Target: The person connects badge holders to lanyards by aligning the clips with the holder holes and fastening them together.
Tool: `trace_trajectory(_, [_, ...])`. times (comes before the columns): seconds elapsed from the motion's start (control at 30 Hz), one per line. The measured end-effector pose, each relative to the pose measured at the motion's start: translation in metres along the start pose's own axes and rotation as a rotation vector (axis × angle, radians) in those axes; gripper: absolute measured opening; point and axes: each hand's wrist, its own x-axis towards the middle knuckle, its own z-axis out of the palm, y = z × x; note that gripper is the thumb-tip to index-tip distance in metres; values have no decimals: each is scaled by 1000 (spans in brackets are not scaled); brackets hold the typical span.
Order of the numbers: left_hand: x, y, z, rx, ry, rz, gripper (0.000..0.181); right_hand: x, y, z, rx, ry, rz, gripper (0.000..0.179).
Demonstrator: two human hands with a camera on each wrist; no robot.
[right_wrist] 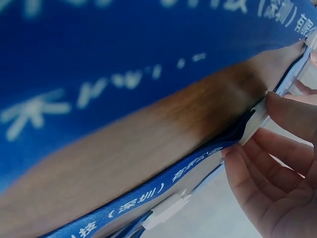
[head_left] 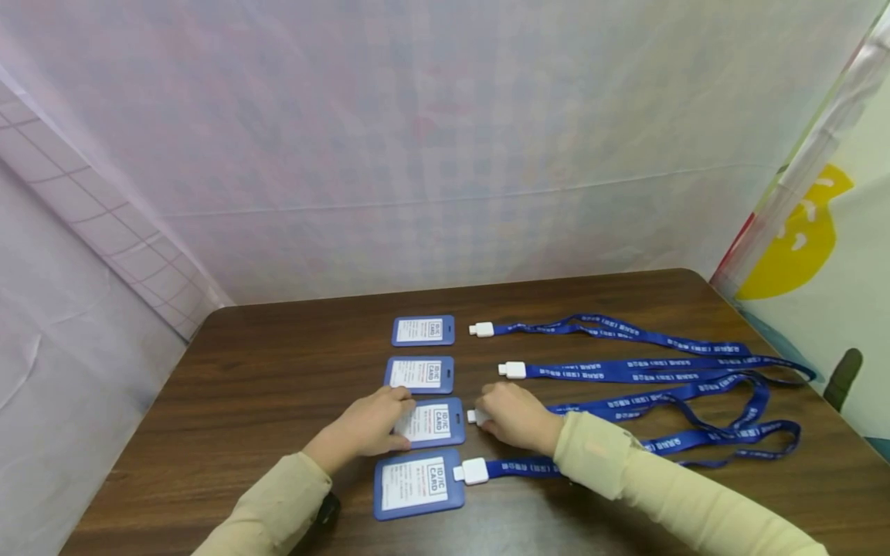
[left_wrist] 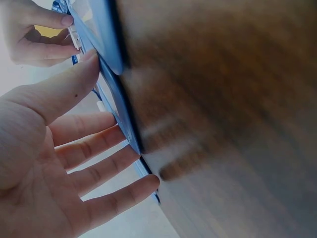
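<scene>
My left hand (head_left: pixel 368 425) lies over the left end of a blue ID badge holder (head_left: pixel 438 421), the third one from the back. In the left wrist view its fingers are spread and nearly straight, with thumb and fingertips at the holder's edge. My right hand (head_left: pixel 521 417) pinches the white clip (right_wrist: pixel 255 119) of a blue lanyard (head_left: pixel 626 405) between thumb and fingers. This clip points at the slot end of the same holder, a small gap apart. The hand covers most of the clip in the head view.
Two badge holders (head_left: pixel 422 330) lie behind, each facing a lanyard with a white clip (head_left: pixel 513 370). In front, another badge holder (head_left: pixel 417 486) has a lanyard clip (head_left: pixel 474 471) at its slot end. Lanyard straps stretch right across the brown table (head_left: pixel 278 371). A dark object (head_left: pixel 327 510) shows by the left sleeve.
</scene>
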Motion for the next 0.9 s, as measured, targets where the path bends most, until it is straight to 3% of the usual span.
trace_trajectory(0.27, [-1, 1, -1, -4, -7, -3, 51, 1, 0, 1, 59, 1, -39, 12])
trace_trajectory(0.5, [0, 0, -2, -1, 3, 4, 51, 2, 1, 1, 26, 25, -100, 9])
trace_trajectory(0.9, [0, 1, -2, -3, -2, -2, 49, 5, -3, -2, 25, 11, -113, 12])
